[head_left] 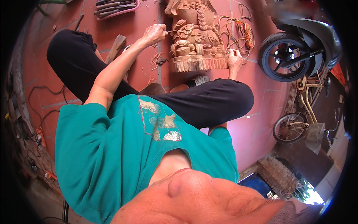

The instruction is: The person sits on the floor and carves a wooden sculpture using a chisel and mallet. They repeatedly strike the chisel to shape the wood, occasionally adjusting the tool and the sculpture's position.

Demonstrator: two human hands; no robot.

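A pale wooden carving [195,43] with rounded shapes and a fringed base stands on the red tiled floor [145,71] in front of my crossed legs. My left hand [154,34] is shut on a thin carving tool [172,31], whose tip touches the carving's upper left side. My right hand [235,59] rests on the base's right corner, fingers pressed against the wood. Wood chips [156,59] lie beside the carving's left side.
A pink tray of chisels [117,7] sits at the far left top. A wooden mallet [117,46] lies by my left knee. An orange power strip [248,35] with coiled cable lies right of the carving. A scooter wheel [283,56] and a bicycle [298,123] stand at right.
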